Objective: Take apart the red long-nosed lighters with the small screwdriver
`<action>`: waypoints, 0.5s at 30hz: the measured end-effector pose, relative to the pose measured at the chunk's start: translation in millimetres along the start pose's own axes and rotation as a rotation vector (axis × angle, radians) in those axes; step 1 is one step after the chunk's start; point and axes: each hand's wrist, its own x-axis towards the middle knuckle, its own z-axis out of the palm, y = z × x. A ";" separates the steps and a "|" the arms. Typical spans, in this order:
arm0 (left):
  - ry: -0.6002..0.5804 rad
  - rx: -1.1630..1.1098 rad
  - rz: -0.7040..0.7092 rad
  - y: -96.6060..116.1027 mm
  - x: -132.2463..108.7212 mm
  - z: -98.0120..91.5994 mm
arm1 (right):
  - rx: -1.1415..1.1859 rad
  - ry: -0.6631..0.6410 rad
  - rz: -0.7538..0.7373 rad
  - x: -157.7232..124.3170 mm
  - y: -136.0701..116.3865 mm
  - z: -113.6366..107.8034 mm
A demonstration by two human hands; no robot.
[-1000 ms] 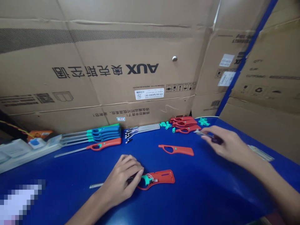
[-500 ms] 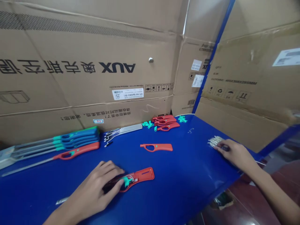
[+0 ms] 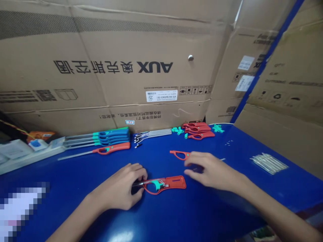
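Observation:
An open red lighter shell [image 3: 176, 182] lies on the blue table, with a green trigger piece [image 3: 157, 184] and thin white wires inside. My left hand [image 3: 128, 186] has its fingers closed round the metal tube at the shell's left end. Above and right of the shell, my right hand [image 3: 207, 169] partly covers a second red shell half [image 3: 179, 155]. The right thumb and fingers are curved and apart, and I cannot make out whether anything is between them. A small pale stick [image 3: 222, 159] shows just beyond that hand.
Along the cardboard wall [image 3: 121, 84] lie blue lighters [image 3: 113, 137], a red lighter [image 3: 118, 147], metal tubes with wires [image 3: 158, 133], green pieces [image 3: 178, 130] and red shells [image 3: 199, 129]. Clear sticks [image 3: 270, 163] lie at right, a power strip [image 3: 25, 154] at left.
My right hand has moved left from the clear sticks to the second red shell half. My left hand has shifted toward the tube end of the open shell. The view has turned left.

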 end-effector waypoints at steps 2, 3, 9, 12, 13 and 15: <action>-0.012 -0.014 -0.012 -2.8 0.7 0.4 | -0.023 -0.139 -0.119 22.9 -23.6 10.8; -0.017 -0.024 -0.014 -4.6 1.0 0.3 | -0.046 -0.204 -0.164 32.0 -31.8 16.3; 0.006 -0.079 0.005 -8.5 0.9 -3.3 | -0.020 -0.331 -0.122 53.2 -38.1 40.8; 0.043 -0.072 0.002 -0.7 2.4 -0.3 | 0.060 -0.287 -0.098 48.5 -32.4 46.1; 0.056 -0.069 0.002 2.6 3.3 2.1 | 0.074 -0.265 -0.105 46.5 -31.7 47.3; 0.068 -0.072 0.006 8.1 5.6 8.3 | 0.084 -0.236 -0.130 43.3 -31.8 49.2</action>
